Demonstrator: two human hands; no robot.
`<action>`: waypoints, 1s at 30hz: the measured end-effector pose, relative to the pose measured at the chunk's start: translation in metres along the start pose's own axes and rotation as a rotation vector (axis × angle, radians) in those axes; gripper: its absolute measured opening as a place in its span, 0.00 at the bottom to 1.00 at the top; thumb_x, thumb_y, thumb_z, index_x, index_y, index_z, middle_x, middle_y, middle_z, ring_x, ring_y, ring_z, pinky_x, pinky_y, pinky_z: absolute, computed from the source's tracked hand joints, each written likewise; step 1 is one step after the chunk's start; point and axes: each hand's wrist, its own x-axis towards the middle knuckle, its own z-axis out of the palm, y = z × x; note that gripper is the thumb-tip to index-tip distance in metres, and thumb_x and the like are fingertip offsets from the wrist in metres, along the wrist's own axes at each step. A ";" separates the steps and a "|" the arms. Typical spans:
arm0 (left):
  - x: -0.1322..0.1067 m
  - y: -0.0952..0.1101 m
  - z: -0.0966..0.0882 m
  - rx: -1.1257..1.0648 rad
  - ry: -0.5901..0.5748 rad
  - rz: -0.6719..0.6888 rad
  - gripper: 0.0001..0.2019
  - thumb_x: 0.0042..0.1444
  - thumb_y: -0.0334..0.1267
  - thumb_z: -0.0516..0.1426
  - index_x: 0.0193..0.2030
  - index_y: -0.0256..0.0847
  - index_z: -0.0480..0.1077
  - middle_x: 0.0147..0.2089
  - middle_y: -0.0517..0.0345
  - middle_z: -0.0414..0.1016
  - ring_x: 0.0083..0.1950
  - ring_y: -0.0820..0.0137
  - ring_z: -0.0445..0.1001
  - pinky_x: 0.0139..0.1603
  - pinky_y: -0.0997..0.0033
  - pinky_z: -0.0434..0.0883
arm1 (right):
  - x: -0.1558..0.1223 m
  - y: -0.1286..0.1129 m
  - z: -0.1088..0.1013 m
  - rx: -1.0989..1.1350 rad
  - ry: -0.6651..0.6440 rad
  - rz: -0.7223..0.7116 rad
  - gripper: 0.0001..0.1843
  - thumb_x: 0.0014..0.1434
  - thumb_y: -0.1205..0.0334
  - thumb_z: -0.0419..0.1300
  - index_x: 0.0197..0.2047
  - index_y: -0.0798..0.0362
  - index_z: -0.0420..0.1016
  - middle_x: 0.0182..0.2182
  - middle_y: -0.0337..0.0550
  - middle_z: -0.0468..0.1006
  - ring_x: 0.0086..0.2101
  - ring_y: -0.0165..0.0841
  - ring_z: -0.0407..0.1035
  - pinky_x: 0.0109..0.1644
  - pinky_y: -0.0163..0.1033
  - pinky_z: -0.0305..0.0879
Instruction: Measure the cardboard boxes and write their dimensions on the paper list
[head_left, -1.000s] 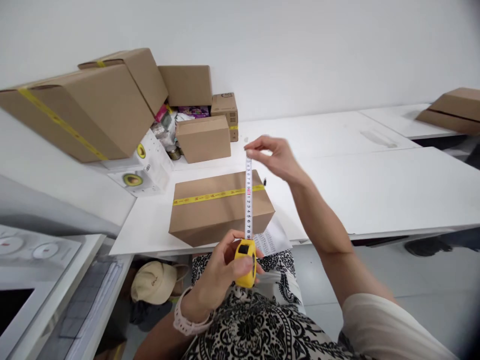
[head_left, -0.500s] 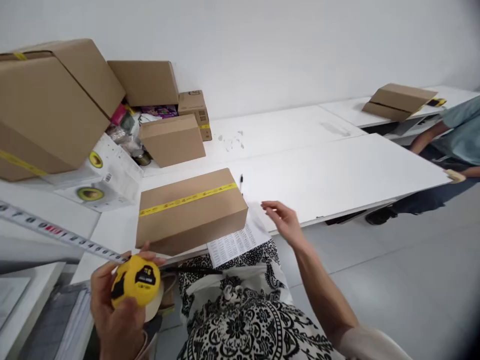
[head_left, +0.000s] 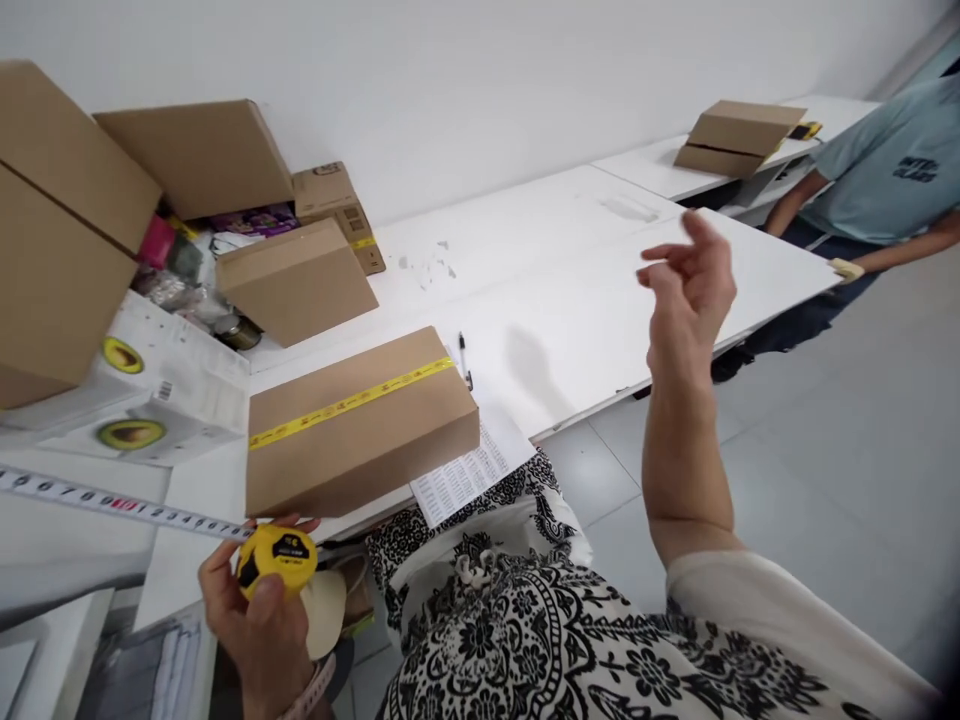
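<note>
My left hand (head_left: pixel 259 620) is wrapped round a yellow tape measure (head_left: pixel 277 558), low on the left. Its white blade (head_left: pixel 112 505) sticks out to the left and leaves the picture. Just beyond that hand, a brown cardboard box (head_left: pixel 360 425) sealed with yellow tape lies flat near the table's front edge. A printed sheet (head_left: pixel 469 470) is partly covered by the box, and a pen (head_left: pixel 463 350) lies beside it. Raised in the air over the table, my right hand (head_left: pixel 690 290) holds nothing; its fingers are apart and slightly bent.
Large cartons (head_left: pixel 60 230) and white avocado boxes (head_left: pixel 150 390) are stacked at the left. A smaller open box (head_left: pixel 300 280) stands behind. At the far right, another person (head_left: pixel 885 190) grips the end of the white tabletop (head_left: pixel 570 300). A further box (head_left: pixel 735 140) sits beyond.
My right hand has risen from beside the box, moving up and right over the table. The tape measure stays in my left hand. The view has shifted to the right.
</note>
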 end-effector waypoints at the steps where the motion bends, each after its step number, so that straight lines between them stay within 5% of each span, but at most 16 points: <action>1: 0.000 -0.004 0.001 -0.022 0.006 -0.014 0.22 0.38 0.32 0.58 0.44 0.49 0.68 0.39 0.65 0.77 0.38 0.63 0.79 0.43 0.53 0.79 | -0.009 -0.004 0.002 0.016 -0.119 0.010 0.29 0.60 0.70 0.54 0.65 0.48 0.68 0.45 0.47 0.78 0.47 0.38 0.74 0.54 0.52 0.72; 5: -0.001 -0.015 0.002 -0.099 -0.013 -0.065 0.22 0.39 0.35 0.59 0.45 0.47 0.69 0.38 0.63 0.79 0.36 0.63 0.80 0.39 0.59 0.80 | -0.094 -0.017 0.037 0.148 -0.947 0.166 0.39 0.60 0.68 0.55 0.73 0.36 0.58 0.67 0.44 0.68 0.61 0.45 0.67 0.61 0.60 0.69; 8: 0.006 -0.010 0.001 -0.105 -0.102 -0.060 0.22 0.41 0.35 0.62 0.47 0.45 0.70 0.37 0.60 0.81 0.34 0.63 0.81 0.36 0.61 0.80 | -0.135 -0.031 0.068 0.326 -1.231 0.197 0.45 0.63 0.59 0.58 0.77 0.33 0.43 0.74 0.40 0.55 0.68 0.48 0.57 0.65 0.63 0.65; 14: 0.071 0.009 0.004 -0.213 -0.152 0.095 0.22 0.42 0.37 0.67 0.47 0.46 0.70 0.40 0.59 0.81 0.35 0.62 0.82 0.36 0.60 0.81 | -0.102 -0.063 0.147 0.220 -1.075 0.129 0.47 0.63 0.46 0.58 0.79 0.37 0.40 0.73 0.44 0.57 0.64 0.54 0.59 0.61 0.64 0.66; 21: 0.151 -0.001 0.027 -0.292 -0.212 0.060 0.22 0.42 0.44 0.71 0.41 0.43 0.67 0.39 0.60 0.80 0.38 0.62 0.84 0.38 0.61 0.82 | -0.079 -0.045 0.229 -0.114 -1.052 0.236 0.42 0.62 0.47 0.54 0.74 0.56 0.54 0.58 0.57 0.76 0.51 0.52 0.71 0.57 0.60 0.66; 24: 0.142 0.010 0.032 -0.249 -0.225 0.135 0.18 0.50 0.39 0.67 0.45 0.41 0.66 0.39 0.63 0.80 0.40 0.63 0.84 0.39 0.64 0.80 | -0.071 -0.035 0.246 -0.122 -1.022 0.264 0.40 0.62 0.44 0.56 0.71 0.56 0.59 0.55 0.58 0.78 0.50 0.50 0.73 0.57 0.57 0.67; 27: 0.102 0.025 0.042 -0.196 -0.343 0.102 0.17 0.56 0.36 0.63 0.50 0.41 0.65 0.41 0.63 0.81 0.38 0.63 0.85 0.38 0.65 0.79 | -0.057 -0.031 0.262 -0.103 -0.968 0.269 0.38 0.61 0.45 0.60 0.69 0.55 0.64 0.53 0.57 0.79 0.50 0.49 0.73 0.59 0.58 0.67; 30: 0.048 0.030 0.056 -0.172 -0.615 -0.205 0.16 0.54 0.38 0.64 0.48 0.42 0.67 0.42 0.54 0.82 0.37 0.62 0.84 0.35 0.64 0.80 | -0.046 -0.038 0.262 0.040 -0.829 0.260 0.36 0.65 0.41 0.55 0.69 0.53 0.63 0.56 0.56 0.77 0.52 0.46 0.72 0.59 0.56 0.67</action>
